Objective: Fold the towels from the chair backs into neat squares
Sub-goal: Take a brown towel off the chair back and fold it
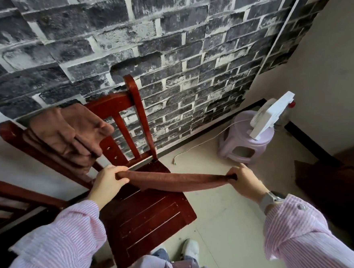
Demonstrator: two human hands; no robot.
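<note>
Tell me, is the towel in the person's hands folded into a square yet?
Not yet. The towel is pulled out long and narrow between the left hand and right hand, each gripping one end above the chair seat.

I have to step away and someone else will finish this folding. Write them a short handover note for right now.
Left hand: grips one end of the brown towel.
Right hand: pinches the other end; the towel is stretched between both hands above the red chair's seat.
Other towels: a brown pile is still draped over the chair back.
Done: no finished square is in view.
Left: fold the held towel into a square, then take the draped ones and fold them too.
</note>
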